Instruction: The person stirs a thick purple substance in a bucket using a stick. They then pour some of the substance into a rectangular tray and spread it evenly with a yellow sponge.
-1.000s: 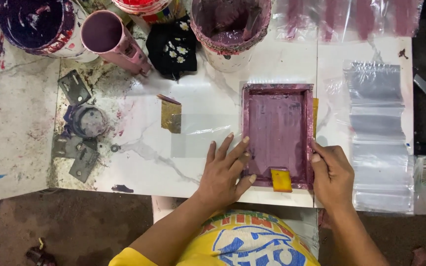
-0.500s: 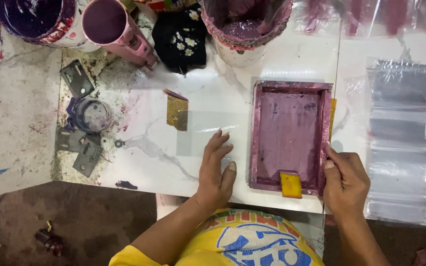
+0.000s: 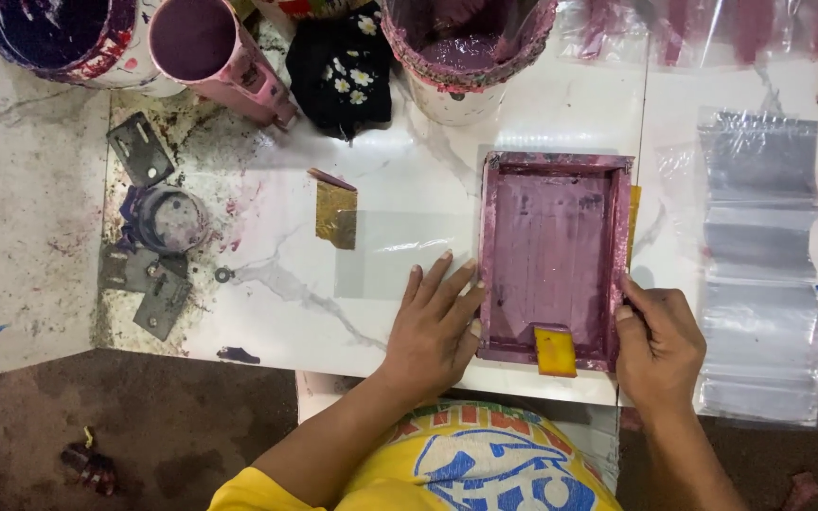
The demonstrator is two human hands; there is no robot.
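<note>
Small rectangular purple-stained wooden screen frame (image 3: 555, 257) lies flat near the front edge of the white marble-patterned tabletop (image 3: 409, 180). Left hand (image 3: 435, 326) rests flat, fingers spread, touching the frame's left side, grip open on nothing. Right hand (image 3: 657, 341) curls against the frame's right rail; grip closure cannot be told. Yellow squeegee (image 3: 555, 351) sits at the frame's near end. Clear plastic bags (image 3: 759, 274) lie overlapped to the right. Purple paint buckets (image 3: 466, 47) line the back edge.

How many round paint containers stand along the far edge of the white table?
3, all cut off by the frame: a dark purple bucket far left, a pink cup beside it, a purple-stained bucket behind the pink wooden screen frame.
</note>
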